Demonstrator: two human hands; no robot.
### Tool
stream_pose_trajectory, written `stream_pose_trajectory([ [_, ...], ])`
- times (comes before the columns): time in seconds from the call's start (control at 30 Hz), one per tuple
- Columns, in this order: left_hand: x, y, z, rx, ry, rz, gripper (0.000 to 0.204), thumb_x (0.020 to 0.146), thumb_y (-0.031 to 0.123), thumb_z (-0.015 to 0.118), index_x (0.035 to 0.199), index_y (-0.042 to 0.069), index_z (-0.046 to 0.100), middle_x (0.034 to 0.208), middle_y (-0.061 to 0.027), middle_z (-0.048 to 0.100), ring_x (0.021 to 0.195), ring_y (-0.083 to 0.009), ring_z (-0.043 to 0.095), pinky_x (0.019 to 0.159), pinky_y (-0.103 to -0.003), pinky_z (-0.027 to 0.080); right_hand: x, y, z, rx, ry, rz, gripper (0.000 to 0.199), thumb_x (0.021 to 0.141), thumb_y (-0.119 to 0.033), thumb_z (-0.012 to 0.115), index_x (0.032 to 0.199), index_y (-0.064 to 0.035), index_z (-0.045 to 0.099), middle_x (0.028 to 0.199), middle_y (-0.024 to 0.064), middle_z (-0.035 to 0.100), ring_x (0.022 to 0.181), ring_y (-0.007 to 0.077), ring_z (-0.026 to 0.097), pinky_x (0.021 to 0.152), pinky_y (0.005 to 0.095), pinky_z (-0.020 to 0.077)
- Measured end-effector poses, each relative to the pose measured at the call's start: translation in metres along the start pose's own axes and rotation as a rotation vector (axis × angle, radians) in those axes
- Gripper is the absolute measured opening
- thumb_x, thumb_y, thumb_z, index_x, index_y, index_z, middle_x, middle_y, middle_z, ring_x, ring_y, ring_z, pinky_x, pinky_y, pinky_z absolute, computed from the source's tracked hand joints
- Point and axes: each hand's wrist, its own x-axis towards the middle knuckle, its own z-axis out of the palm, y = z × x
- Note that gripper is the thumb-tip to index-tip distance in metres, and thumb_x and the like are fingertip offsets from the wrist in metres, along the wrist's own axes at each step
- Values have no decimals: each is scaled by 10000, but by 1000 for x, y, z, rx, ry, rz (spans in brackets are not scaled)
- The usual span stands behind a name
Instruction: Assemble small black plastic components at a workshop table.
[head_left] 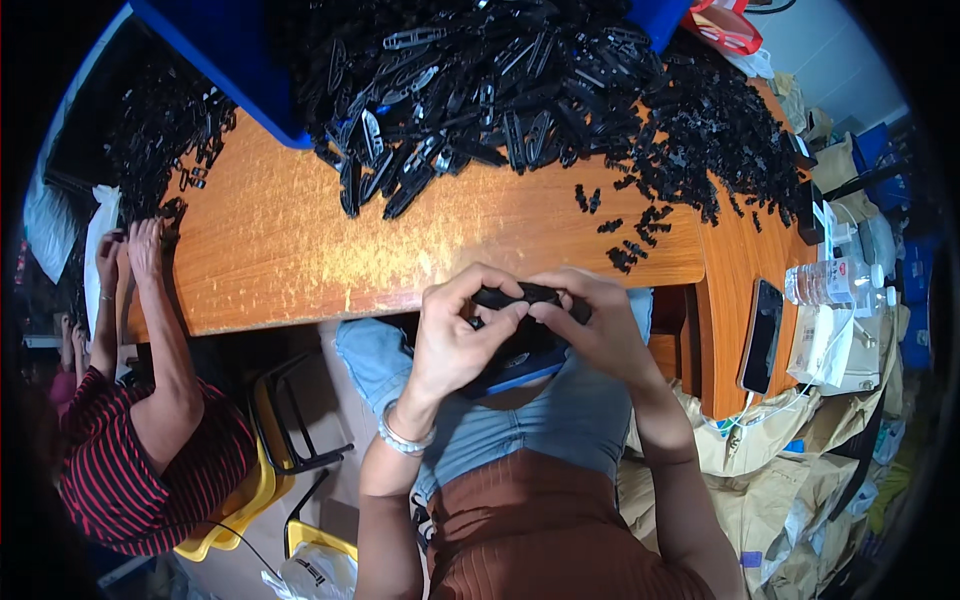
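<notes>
I'm gripping a small black plastic part (528,294) with both hands, left hand (458,335) and right hand (600,325) pinching its ends, just below the table (300,250) edge

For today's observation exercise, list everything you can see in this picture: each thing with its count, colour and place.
table: one, orange wood, across the middle
clips: a big heap, black, top of the table
small parts: many, black, table's right end
bin: one, blue, top left
phone: one, black, right table edge
bottle: one, clear, far right
tray: one, blue, on the lap
stool: one, yellow, lower left
co-worker: one, red and black striped shirt, left, hands at the table's left end
bags: several, tan, lower right
bracelet: one, silver, left wrist
part: one, black, held in both grips
left hand: one, on the part
right hand: one, on the part
</notes>
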Motion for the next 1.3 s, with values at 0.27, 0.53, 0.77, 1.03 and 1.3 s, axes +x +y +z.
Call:
stream_pose_trajectory([
  [0.27,-31,-21,-42,-73,-242,-315,323,977,177,419,1040,-84,599,782,-162,652,703,-250,681,612,-287,568,-23,28,29,251,-336,274,249,835,-52,606,1073,22,626,761,83,625,636,120,591,585,239,449],
  [0.53,-110,-190,-53,1271,-582,-314,350,867,334,514,823,16,656,725,-193,643,690,-336,635,761,-424,453,-62,102,85,200,-129,524,457,877,-74,573,1305,8,433,1125,146,595,887,154,609,790,265,489],
  [0.77,-102,-186,-30,795,-850,-397,320,859,343,532,884,52,661,776,-176,653,838,-307,625,777,-387,410,-72,115,88,252,-222,596,431,888,-88,569,1296,-10,453,1121,144,603,920,151,605,803,270,491],
  [1.03,-71,-223,-91,1397,-613,-305,213,777,199,527,700,112,706,701,-154,655,704,-289,650,695,-396,470,-90,125,76,161,-129,429,313,864,-118,604,1147,13,573,919,147,674,792,158,651,737,278,516],
  [1.3,-90,-211,-35,1025,-828,-410,341,808,341,553,718,40,685,743,-217,641,749,-363,639,712,-422,505,-86,123,74,271,-71,500,287,862,-120,604,1110,24,597,908,155,673,812,142,644,727,258,503],
])
